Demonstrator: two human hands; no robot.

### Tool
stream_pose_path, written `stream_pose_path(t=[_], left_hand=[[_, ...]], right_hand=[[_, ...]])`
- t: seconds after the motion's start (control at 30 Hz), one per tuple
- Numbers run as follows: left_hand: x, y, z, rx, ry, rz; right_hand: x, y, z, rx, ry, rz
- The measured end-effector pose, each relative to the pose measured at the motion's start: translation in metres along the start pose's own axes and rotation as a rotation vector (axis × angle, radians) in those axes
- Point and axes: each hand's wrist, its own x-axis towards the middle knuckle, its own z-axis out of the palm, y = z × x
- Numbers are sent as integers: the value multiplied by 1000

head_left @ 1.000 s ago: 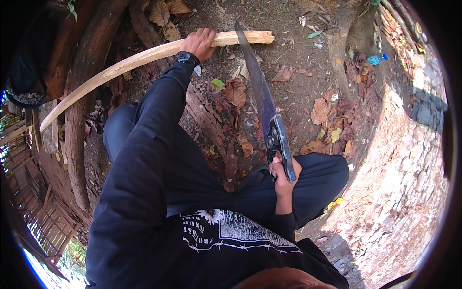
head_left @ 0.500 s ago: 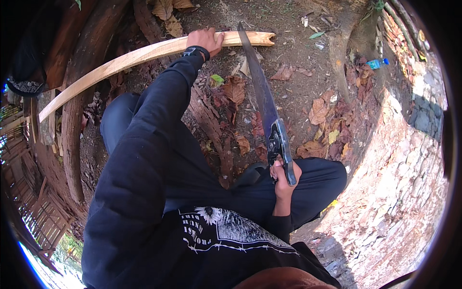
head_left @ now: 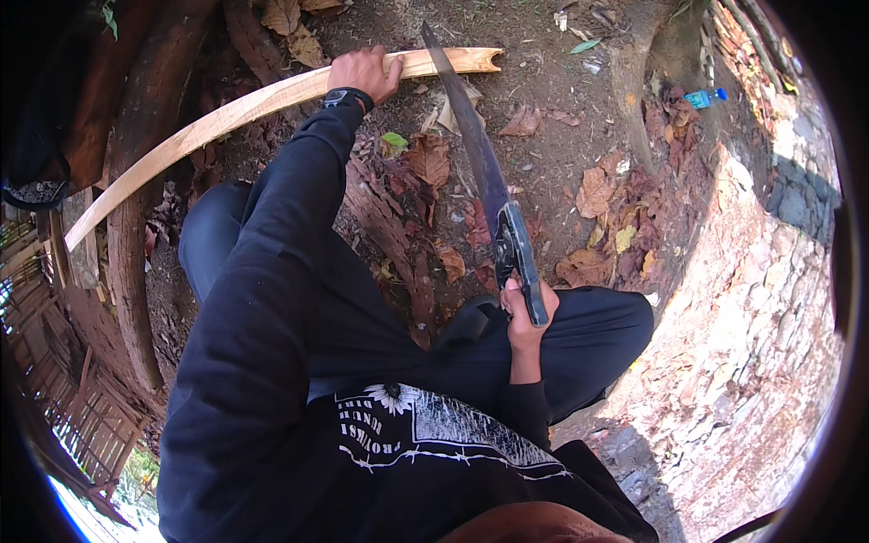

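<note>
Currently, the left hand [head_left: 362, 74] is clasping a curved wooden strip [head_left: 226, 115]; the right hand [head_left: 527, 331] is gripping a saw [head_left: 484, 158], fingers [head_left: 513, 291] curled.

Pale cream-yellow wood [head_left: 217, 118] under the left hand's [head_left: 365, 74] fingers; black watch [head_left: 337, 97] behind them. Ahead of the right hand's [head_left: 527, 319] fingers, a saw [head_left: 477, 136]: dark grey blade tinged purple, black handle. To their right, brown leaves [head_left: 595, 192], one yellow leaf [head_left: 625, 238]. Farther off, a blue-capped bottle [head_left: 701, 99]. Below them, a black shirt [head_left: 389, 502] printed with a white flower and barbed wire.
</note>
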Motion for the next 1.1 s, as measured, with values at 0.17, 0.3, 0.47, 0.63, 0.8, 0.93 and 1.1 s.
stream_pose_path(t=[0.17,0.3,0.47,0.63,0.8,0.93,1.1], left_hand=[[0,2,-2,0,0,-5],[1,1,-1,9,39,9],[3,5,-7,39,-30,-28],[9,6,-15,45,-117,-64],[22,4,-18,75,-229,-99],[28,4,-22,68,-284,-128],[27,2,-23,68,-299,-115]], right_hand=[[9,0,1,233,42,129],[44,8,42,-88,-43,-98],[92,38,81,140,0,-50],[98,32,84,130,4,-41],[81,32,82,170,13,-24],[67,18,72,164,8,37],[71,18,71,156,-3,6]])
